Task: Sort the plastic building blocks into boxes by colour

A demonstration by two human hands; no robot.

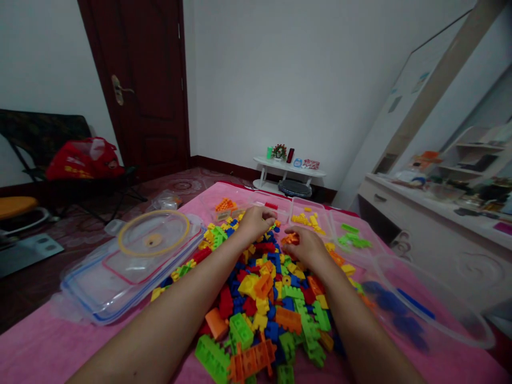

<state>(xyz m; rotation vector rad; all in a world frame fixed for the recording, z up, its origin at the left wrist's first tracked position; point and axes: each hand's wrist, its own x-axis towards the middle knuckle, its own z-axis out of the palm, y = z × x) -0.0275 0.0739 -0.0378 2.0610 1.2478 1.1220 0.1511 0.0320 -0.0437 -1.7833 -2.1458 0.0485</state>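
Note:
A big heap of plastic building blocks (266,304) in red, blue, yellow, green and orange lies on a pink cloth (36,346). My left hand (256,221) rests at the far edge of the heap, fingers curled down onto the blocks; what it grips is hidden. My right hand (302,246) is beside it, fingers pinched on an orange block (289,239). Behind the hands stand clear sorting boxes: one with orange blocks (226,205), one with a red block (271,206), one with yellow blocks (306,218), one with green blocks (352,237).
Stacked clear container lids (132,261) lie at the left. A clear bowl with blue blocks (404,314) sits at the right. Beyond are a dark door (140,85), a folding chair with a red bag (82,160), a small white table (290,170) and a white dresser (432,234).

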